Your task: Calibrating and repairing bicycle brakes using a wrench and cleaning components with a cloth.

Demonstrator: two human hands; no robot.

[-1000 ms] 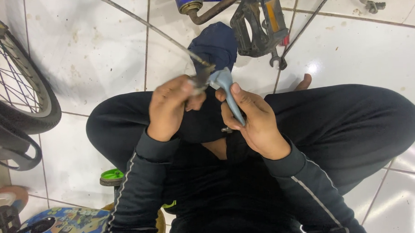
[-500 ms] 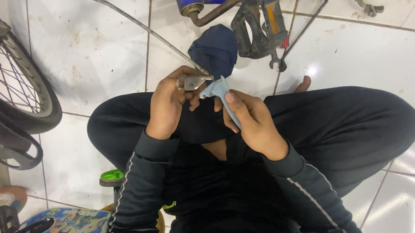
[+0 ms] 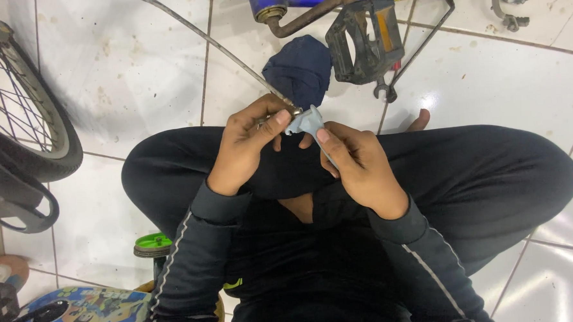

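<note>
Left hand (image 3: 250, 143) pinches cable (image 3: 217, 49) end against grey brake lever (image 3: 309, 124); contact point hidden by fingertips. Right hand (image 3: 357, 164) wraps the lever, lower length concealed in palm. Cable's far end cut off.

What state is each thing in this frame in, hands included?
left hand: shut, pinching the cable end at the lever
right hand: shut on the brake lever
brake lever: off the bike, held up over the lap
cable: slack, running from the lever up across the floor
pedal: on its crank, reflector facing up
blue cloth: bunched on the tiles
spanner: lying loose on the tiles
</note>
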